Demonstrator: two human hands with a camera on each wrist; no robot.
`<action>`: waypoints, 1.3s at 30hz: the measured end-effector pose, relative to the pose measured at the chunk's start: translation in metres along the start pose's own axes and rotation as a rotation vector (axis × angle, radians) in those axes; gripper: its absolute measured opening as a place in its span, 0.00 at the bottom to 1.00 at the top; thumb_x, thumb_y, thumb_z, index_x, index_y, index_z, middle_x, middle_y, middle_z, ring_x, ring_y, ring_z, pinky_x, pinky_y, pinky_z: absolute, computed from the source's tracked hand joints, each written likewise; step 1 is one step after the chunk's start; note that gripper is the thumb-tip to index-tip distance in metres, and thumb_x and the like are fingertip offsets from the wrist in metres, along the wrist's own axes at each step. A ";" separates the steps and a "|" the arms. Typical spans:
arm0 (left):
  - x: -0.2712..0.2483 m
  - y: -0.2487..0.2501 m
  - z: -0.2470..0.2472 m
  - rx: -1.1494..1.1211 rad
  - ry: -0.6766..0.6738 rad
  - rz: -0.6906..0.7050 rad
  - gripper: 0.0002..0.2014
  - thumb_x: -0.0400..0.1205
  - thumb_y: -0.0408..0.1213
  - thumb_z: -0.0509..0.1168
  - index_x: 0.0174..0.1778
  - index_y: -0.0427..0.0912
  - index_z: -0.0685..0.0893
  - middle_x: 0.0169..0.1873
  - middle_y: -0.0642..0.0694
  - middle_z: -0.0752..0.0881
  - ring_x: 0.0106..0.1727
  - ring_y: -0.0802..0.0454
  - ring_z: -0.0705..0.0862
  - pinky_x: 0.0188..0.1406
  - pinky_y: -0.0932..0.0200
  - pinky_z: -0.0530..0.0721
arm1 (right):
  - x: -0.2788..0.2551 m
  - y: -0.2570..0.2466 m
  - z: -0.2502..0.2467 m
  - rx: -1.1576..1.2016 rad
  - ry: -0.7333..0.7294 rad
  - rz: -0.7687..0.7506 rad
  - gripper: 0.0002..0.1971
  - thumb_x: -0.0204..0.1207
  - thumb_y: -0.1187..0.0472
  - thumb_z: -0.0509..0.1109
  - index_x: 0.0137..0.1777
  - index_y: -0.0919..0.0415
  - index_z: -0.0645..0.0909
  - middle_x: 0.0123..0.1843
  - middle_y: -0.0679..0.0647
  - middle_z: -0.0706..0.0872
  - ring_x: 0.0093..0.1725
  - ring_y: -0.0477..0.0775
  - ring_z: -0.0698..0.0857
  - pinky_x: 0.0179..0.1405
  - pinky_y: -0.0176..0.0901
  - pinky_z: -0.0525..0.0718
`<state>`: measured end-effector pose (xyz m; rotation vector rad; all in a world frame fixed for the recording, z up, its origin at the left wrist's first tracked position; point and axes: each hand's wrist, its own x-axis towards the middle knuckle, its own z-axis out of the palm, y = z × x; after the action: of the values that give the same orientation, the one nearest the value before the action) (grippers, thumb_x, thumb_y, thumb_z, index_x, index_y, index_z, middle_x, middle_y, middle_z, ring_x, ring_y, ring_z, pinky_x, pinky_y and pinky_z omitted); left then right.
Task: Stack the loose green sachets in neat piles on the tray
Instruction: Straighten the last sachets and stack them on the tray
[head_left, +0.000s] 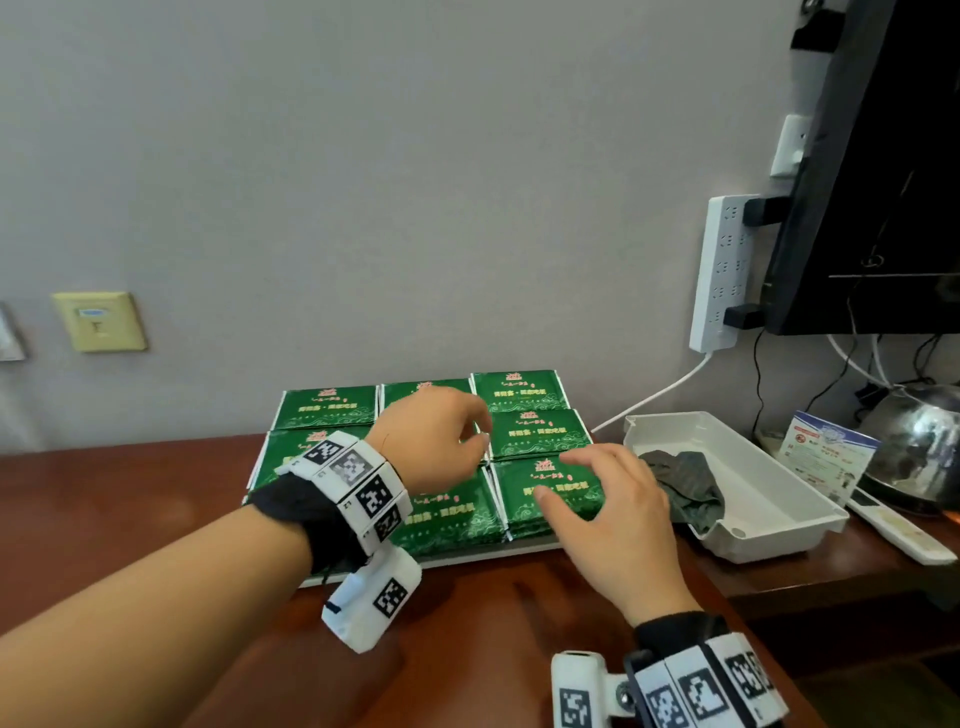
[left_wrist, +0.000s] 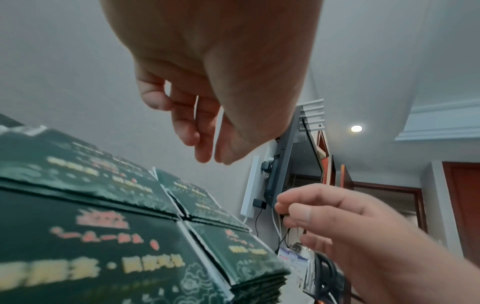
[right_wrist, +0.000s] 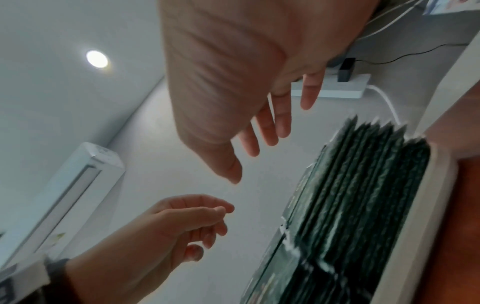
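Now nine sachet piles (head_left: 537, 434) on one tray (head_left: 524, 545), left hand (head_left: 434, 441) and right hand (head_left: 613, 514) empty, fingers relaxed.

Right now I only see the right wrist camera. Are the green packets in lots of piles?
Observer: Yes, the green sachets lie in rows of piles across the tray; the left hand hides some.
Operator: What's beside the tray?
Observer: A white bin on its right, with a dark cloth inside.
Operator: Which pile is my right hand over?
Observer: The right hand is above the front right pile.
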<state>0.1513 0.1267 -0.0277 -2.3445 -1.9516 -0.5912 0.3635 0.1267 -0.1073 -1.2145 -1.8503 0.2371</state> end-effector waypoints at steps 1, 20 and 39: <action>-0.012 -0.003 -0.007 -0.014 -0.002 -0.023 0.10 0.83 0.46 0.64 0.55 0.54 0.88 0.41 0.56 0.89 0.42 0.57 0.85 0.47 0.54 0.86 | -0.003 -0.007 0.001 0.060 0.040 -0.015 0.14 0.71 0.40 0.73 0.55 0.40 0.82 0.53 0.33 0.80 0.57 0.41 0.80 0.61 0.54 0.80; -0.274 -0.172 -0.078 -0.038 -0.497 -0.667 0.42 0.66 0.62 0.80 0.76 0.58 0.74 0.72 0.56 0.78 0.71 0.52 0.79 0.72 0.47 0.78 | -0.101 -0.226 0.128 0.291 -0.970 0.050 0.25 0.66 0.47 0.86 0.61 0.49 0.83 0.51 0.46 0.88 0.46 0.45 0.87 0.54 0.48 0.89; -0.328 -0.202 -0.080 -0.229 -0.464 -0.810 0.52 0.60 0.53 0.86 0.78 0.63 0.64 0.52 0.60 0.82 0.51 0.61 0.83 0.49 0.60 0.80 | -0.114 -0.241 0.162 0.195 -1.115 0.144 0.15 0.65 0.63 0.87 0.38 0.62 0.81 0.32 0.55 0.73 0.28 0.50 0.69 0.32 0.42 0.66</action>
<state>-0.1082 -0.1605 -0.0977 -1.8141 -3.2268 -0.2961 0.1009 -0.0407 -0.1292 -1.1549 -2.5443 1.3593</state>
